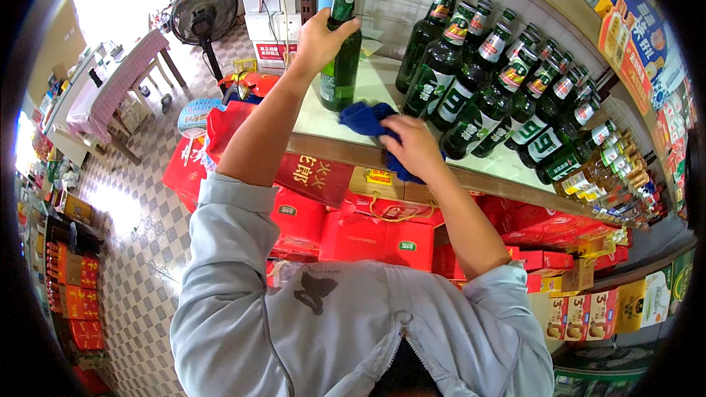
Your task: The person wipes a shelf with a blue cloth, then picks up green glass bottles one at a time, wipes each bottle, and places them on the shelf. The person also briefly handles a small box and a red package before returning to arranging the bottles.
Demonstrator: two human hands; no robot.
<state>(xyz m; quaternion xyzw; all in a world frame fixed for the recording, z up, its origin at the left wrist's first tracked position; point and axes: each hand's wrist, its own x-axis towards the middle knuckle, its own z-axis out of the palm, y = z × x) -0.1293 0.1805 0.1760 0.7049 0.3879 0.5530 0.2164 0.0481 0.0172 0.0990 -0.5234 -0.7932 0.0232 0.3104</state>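
Observation:
My left hand (322, 41) is wrapped around the neck and shoulder of a green glass beer bottle (343, 74), which stands upright at the left end of a pale shelf (380, 74). In my right hand (411, 143) is a bunched dark blue cloth (364, 118), lying over the shelf's front edge. The cloth's left end comes close to the bottle's base; whether they touch, I cannot tell. Right of the cloth stand several capped green beer bottles (480, 94) in close rows, their labels facing mostly forward.
Red gift boxes (375, 237) are stacked below the shelf. Clear bottles with amber contents (590, 168) stand at its right end. A black pedestal fan (204, 14) is at the upper left, past a hand fan (197, 116). A table with a pink cloth (118, 82) stands across the checkered floor (138, 264).

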